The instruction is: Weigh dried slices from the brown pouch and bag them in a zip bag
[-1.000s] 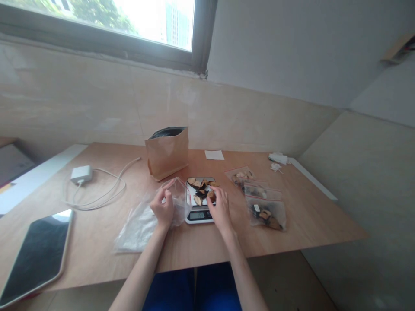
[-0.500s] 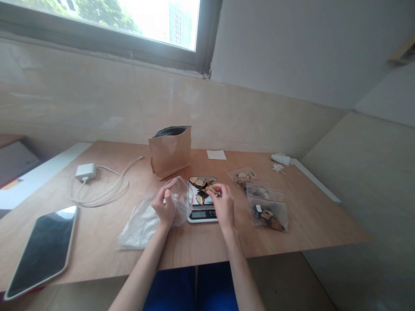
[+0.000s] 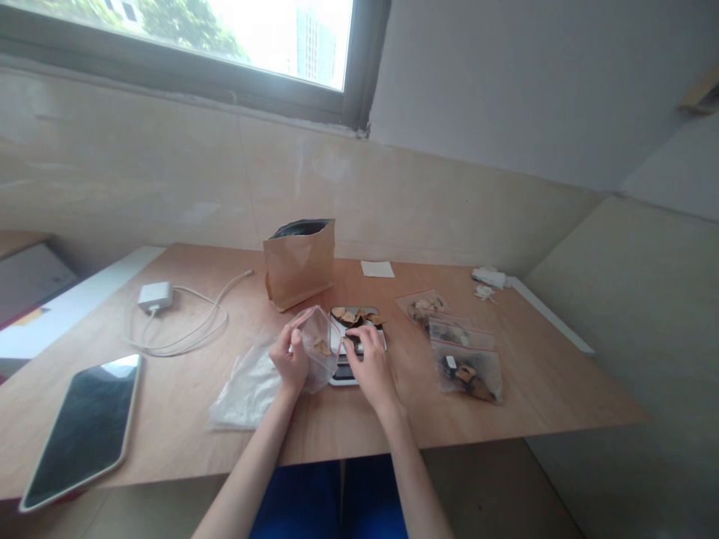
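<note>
This looks like an indoor work corner, home or office unclear: a wooden table (image 3: 539, 374) carrying a scale (image 3: 344, 372) stands below a window (image 3: 264, 37).

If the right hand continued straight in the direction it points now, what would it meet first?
The right hand would probably meet the dried pieces on the far part of the scale, though the clear bag is close on its left and depth is unclear.

Left grip (image 3: 290, 361) holds clear bag (image 3: 324, 365), right grip (image 3: 369, 365) dried slice (image 3: 351, 340).
</note>
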Demonstrator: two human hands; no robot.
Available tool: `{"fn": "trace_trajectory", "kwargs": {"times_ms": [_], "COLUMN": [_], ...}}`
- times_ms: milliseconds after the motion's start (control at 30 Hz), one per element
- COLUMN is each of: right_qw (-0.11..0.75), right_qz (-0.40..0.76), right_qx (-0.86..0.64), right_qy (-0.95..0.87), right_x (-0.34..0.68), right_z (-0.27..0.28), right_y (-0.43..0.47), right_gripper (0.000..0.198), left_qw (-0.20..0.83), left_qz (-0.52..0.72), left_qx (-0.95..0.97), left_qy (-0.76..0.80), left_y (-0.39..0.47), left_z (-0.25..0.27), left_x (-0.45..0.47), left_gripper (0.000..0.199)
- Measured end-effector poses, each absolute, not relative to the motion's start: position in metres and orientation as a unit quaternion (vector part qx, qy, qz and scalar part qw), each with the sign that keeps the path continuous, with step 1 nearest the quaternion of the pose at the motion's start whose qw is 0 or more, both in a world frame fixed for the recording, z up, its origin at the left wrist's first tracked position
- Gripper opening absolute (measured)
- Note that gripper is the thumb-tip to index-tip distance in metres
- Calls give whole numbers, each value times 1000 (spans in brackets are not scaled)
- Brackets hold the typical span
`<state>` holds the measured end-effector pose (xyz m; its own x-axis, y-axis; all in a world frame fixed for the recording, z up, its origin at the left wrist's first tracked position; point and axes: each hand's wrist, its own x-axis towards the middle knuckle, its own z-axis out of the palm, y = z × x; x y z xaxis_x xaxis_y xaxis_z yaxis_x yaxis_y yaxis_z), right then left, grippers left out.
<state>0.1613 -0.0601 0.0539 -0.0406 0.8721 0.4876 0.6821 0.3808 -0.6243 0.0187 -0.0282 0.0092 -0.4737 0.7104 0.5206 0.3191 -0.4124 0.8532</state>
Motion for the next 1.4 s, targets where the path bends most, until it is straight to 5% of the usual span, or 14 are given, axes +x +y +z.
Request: {"fn": "trace_trajectory", "kwargs": {"times_ms": [200,467,633,800,1033,1400], "right_qw": [387,503,451,463,376,367], "right_qz": [101,178,233,160,83,51], "right_qx": [-533,-529,-466,-521,-549,-580], "right_qy": [-745,-660,-725,-699,-742,-726], "right_x": [164,157,156,170,175,174], "right_z": [31,67,87,70,27,28], "right_y": [-66,-66,-68,-55,-40,-38], "right_gripper": [26,21,26,30,30,14], "left_qw": [123,126,124,107,99,101], "left_qz": [700,714,710,698,709,697], "left_qx": [483,486,503,502,489,481], "left_qy": [512,488,476,500,498,521], "left_y": [-27,-27,-29,-29,-27,-28], "left_z": [8,9,10,10,10,9], "left_x": [21,23,22,22,22,21], "left_gripper": [37,38,37,39,38,37]}}
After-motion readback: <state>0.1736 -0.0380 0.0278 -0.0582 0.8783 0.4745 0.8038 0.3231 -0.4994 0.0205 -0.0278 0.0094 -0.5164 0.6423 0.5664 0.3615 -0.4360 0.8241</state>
